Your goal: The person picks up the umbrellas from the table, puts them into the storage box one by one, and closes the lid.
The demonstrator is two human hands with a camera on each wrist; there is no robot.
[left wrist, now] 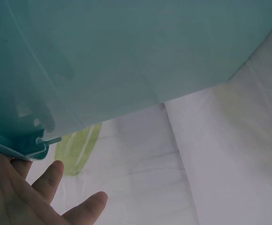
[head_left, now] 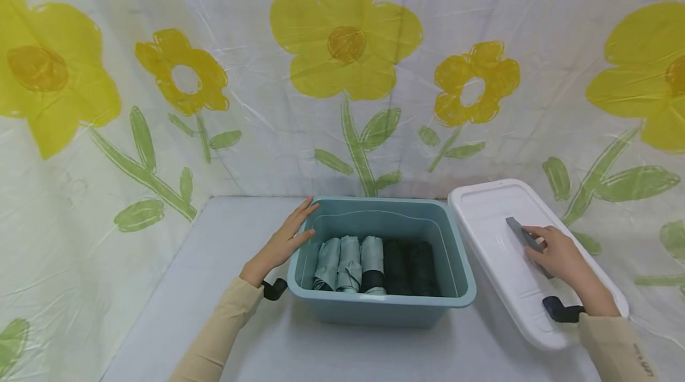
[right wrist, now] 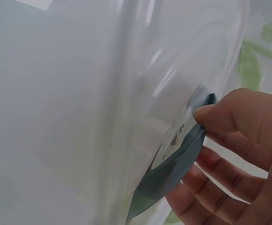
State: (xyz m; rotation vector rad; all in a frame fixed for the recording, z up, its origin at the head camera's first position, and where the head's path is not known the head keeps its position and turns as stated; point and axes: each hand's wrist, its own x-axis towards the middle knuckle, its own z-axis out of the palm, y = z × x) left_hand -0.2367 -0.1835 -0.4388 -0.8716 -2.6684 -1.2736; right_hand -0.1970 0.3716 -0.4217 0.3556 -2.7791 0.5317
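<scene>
A teal plastic bin (head_left: 369, 312) stands without its cover. Inside it, pale blue-grey rolled bundles (head_left: 350, 260) lie next to dark rolled bundles (head_left: 409, 269). My left hand (head_left: 283, 243) rests at the bin's left rim, fingers extended; in the left wrist view its fingertips (left wrist: 96, 201) spread below the rim. To the right, a white lid (head_left: 481, 215) leans tilted beside the bin. Over the lid, my right hand (head_left: 559, 254) pinches a flat grey-green strip (right wrist: 168, 178) between thumb and fingers. A pale printed label shows on the strip; whether it is fixed to the lid I cannot tell.
The bin stands on a white table (head_left: 214, 287). Behind it hangs a whitish curtain (head_left: 257, 150) printed with yellow flowers. The lid's upper left end meets the bin's back right corner, and its lower end hangs near the table's right side.
</scene>
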